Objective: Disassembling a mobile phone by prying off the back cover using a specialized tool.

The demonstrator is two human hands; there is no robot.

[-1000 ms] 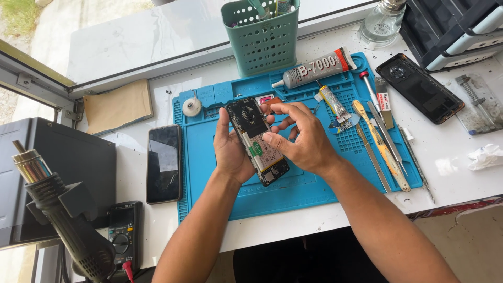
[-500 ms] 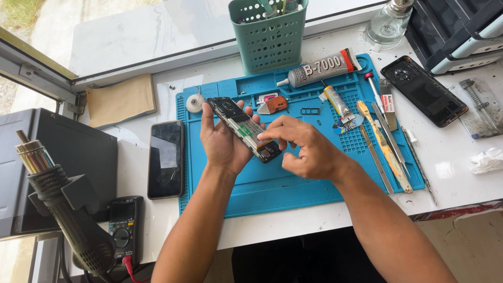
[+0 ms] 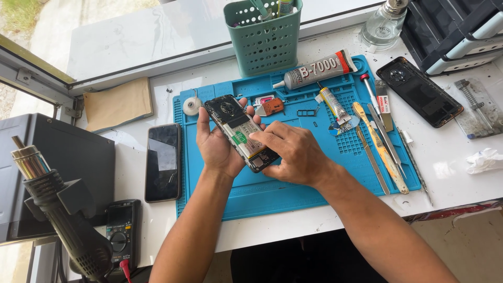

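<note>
White bench by the window, blue repair mat point(image 3: 272, 194): I see my left hand point(image 3: 217, 144) clamped under the opened phone point(image 3: 241, 133) above the mat, right hand point(image 3: 291, 152) with fingertips pressed on its lower board, where excess pressure could, I judge, crack a connector.

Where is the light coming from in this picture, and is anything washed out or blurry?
Head view: daylight through the window at the top; the white table glares pale at right; the left hand and right hand on the opened black phone look sharp; the black heat gun, nearest the camera, looks slightly soft.
</note>
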